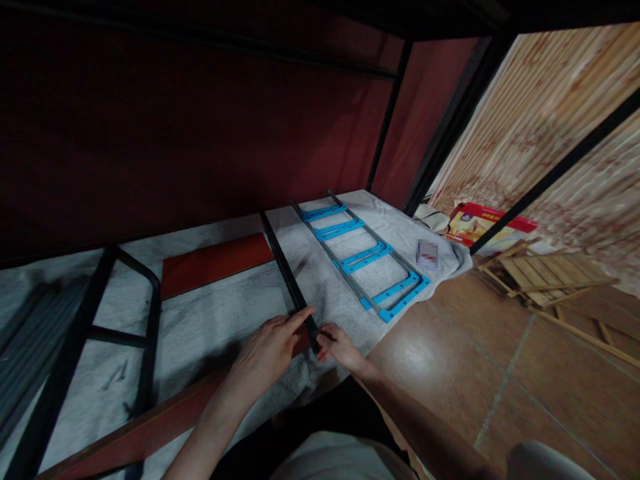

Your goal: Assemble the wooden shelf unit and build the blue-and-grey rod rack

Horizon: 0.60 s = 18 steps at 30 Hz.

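A: Which container is visible?

B: A red-and-yellow box [473, 223], at the right, past the pale cloth [345, 297]; its contents are hidden from this angle. A slatted wooden piece [555, 270] lies near it.

A: And the edges?

B: At the back, a dark red panel [225, 140] bounds the cloth. At the right, the cloth's edge gives way to the tiled floor [425, 360]. A blue-and-grey rack [373, 259] lies flat toward that edge, with a strip of bare cloth between it and the black bar [287, 263].

A: Position of the bar?

B: Centre, running from the far side of the cloth to both hands. The far board [215, 265] reaches from the black frame [119, 336] to the bar; the near board [150, 423] slants toward the bar's near end, partly behind the left forearm.

A: Pose of the hands?

B: Left hand [270, 350]: back upward, a finger extended across the bar close to its near end; lower fingers concealed, so whether its grip clamps the bar cannot be told. Right hand [340, 347]: opposite side, fingers curled at the bar's tip; whether that grip closes on the bar or only touches it is likewise unclear.
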### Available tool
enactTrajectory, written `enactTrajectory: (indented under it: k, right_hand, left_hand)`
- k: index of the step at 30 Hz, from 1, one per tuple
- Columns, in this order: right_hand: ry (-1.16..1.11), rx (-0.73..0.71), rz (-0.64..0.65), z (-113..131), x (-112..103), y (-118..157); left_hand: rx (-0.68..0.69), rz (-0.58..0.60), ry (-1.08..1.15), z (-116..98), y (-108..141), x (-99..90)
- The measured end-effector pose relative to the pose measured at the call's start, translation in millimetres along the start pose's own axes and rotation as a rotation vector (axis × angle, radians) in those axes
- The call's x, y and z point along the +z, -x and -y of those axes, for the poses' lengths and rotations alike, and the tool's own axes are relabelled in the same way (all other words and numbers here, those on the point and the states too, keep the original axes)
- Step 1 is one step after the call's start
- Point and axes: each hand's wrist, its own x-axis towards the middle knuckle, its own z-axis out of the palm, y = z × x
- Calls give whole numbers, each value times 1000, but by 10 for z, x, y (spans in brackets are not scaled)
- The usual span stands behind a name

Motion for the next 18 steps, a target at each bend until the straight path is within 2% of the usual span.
enactTrajectory:
  k: [8, 14, 18]
  right_hand:
    - [8, 28, 19, 12, -8, -8]
    - [-21, -36, 6, -32, -8, 2]
    - [14, -17, 1, -63, -3, -9]
  left_hand:
    - [-4, -3, 7, 23, 2, 15]
    - [22, -13, 34, 31, 0, 19]
    - [9, -1, 28, 3, 9, -3]
